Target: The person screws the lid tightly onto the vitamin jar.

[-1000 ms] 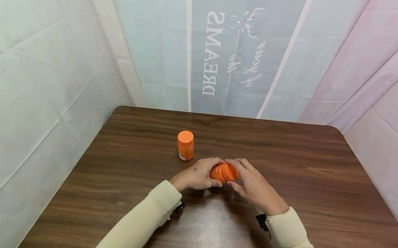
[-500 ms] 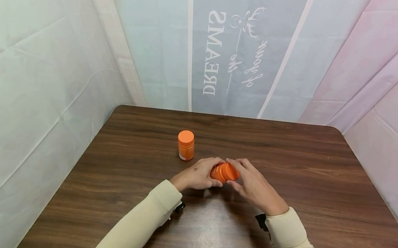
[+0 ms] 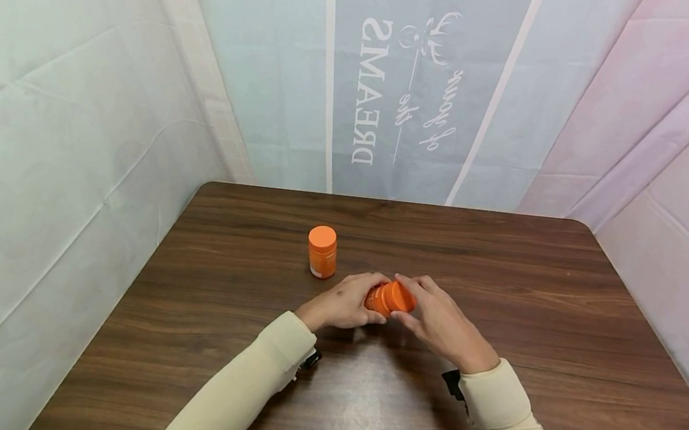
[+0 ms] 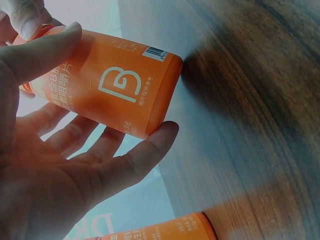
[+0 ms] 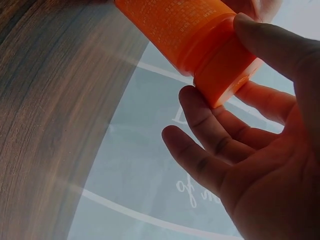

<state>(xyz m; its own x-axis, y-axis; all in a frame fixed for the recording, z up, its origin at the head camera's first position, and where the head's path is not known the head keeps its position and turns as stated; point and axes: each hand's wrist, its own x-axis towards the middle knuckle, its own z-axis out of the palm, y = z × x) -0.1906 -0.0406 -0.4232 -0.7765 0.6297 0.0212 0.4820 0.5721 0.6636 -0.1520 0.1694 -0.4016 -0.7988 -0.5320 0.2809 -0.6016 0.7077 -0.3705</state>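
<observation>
My left hand [image 3: 344, 302] grips the body of an orange pill bottle [image 4: 120, 82], which is tilted with its lid end toward my right hand. White lettering, a large B-like logo and a barcode show on its label in the left wrist view. My right hand [image 3: 443, 323] holds the bottle's orange lid [image 5: 227, 67] between thumb and fingers. The lid sits at the bottle's neck; whether it is loose I cannot tell. A second orange pill bottle [image 3: 322, 253] stands upright with its lid on, just beyond my left hand.
The brown wood-grain table [image 3: 504, 260] lies under both hands. A pale curtain [image 3: 287, 97] with mirrored white lettering hangs behind its far edge, and light cloth walls [image 3: 62, 143] rise at both sides.
The right hand's fingertips have shifted very slightly on the lid. The left hand, the held bottle and the standing bottle keep nearly the same places.
</observation>
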